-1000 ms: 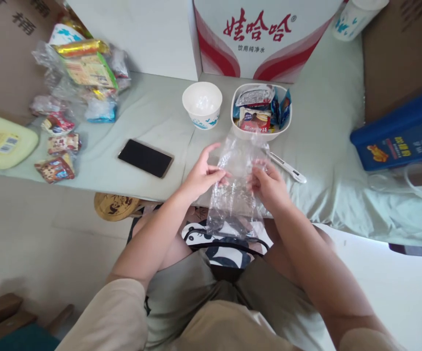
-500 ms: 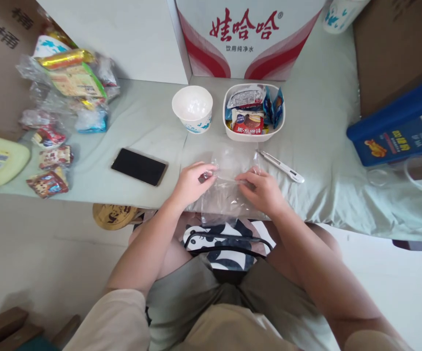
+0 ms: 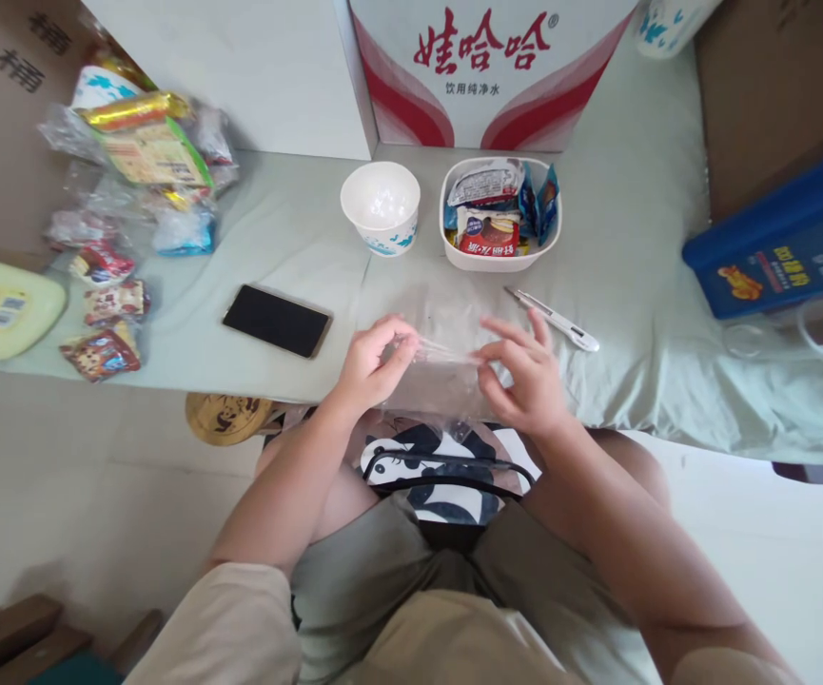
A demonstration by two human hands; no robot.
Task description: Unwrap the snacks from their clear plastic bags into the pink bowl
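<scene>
A clear plastic bag (image 3: 440,376) lies at the front edge of the cloth-covered table (image 3: 289,238), folded over on itself. My left hand (image 3: 372,357) pinches its left end between thumb and fingers. My right hand (image 3: 525,376) pinches its right end, with the other fingers lifted. The top edge of the bag is stretched between the two hands. Behind the hands stand a white paper bowl (image 3: 381,205) and a white tray of wrapped snacks (image 3: 500,214).
A black phone (image 3: 277,321) lies left of my hands, a white utility knife (image 3: 552,319) to the right. Several wrapped snacks (image 3: 132,181) are piled at the left, a red-and-white carton (image 3: 489,67) stands behind, a blue box (image 3: 782,247) at the right. A panda-print bag (image 3: 446,471) rests on my lap.
The plastic bag was held up open a second ago. It has since been lowered onto the table edge and folded flat, and both hands now pinch its ends.
</scene>
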